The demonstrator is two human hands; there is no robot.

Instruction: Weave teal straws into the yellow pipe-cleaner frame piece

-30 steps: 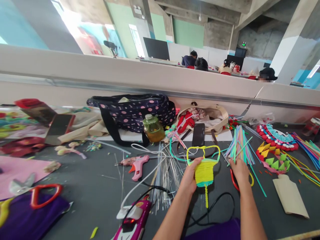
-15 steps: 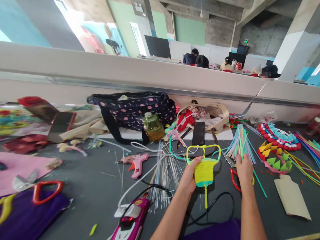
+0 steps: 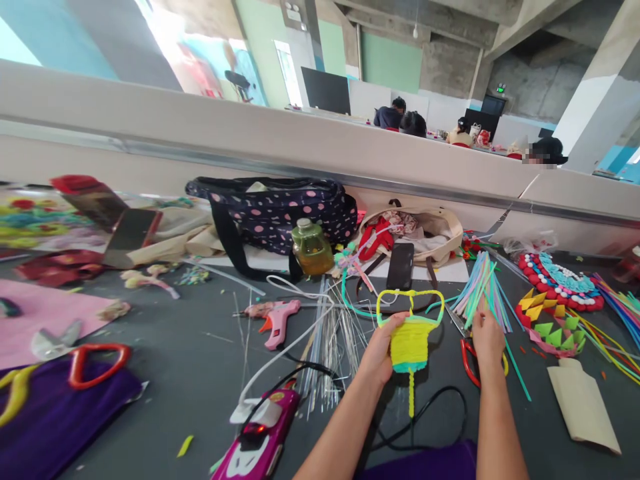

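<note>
My left hand (image 3: pixel 383 350) pinches the left edge of a yellow figure (image 3: pixel 410 343) made of wound pipe cleaners. It has two loops on top, a turquoise band along the bottom and a yellow stem hanging down. To the right, my right hand (image 3: pixel 489 337) has its fingers closed at the lower end of a bundle of pastel pipe cleaners (image 3: pixel 481 283); how many strands they grip is hidden. Red-handled scissors (image 3: pixel 469 363) lie partly under that hand. A black phone (image 3: pixel 401 265) rests beyond the yellow figure.
A pink glue gun (image 3: pixel 275 319) and clear glue sticks (image 3: pixel 327 353) lie left of centre, with a magenta power strip (image 3: pixel 263 437) nearer. Behind stand a dark patterned bag (image 3: pixel 270 217), a green bottle (image 3: pixel 313 247) and a beige bag (image 3: pixel 445 233). Larger scissors (image 3: pixel 100 363) lie left.
The view has shifted slightly, so the background sits a little further right. My left hand still holds the yellow figure; my right hand's fingers have drawn in slightly at the pipe cleaner bundle.
</note>
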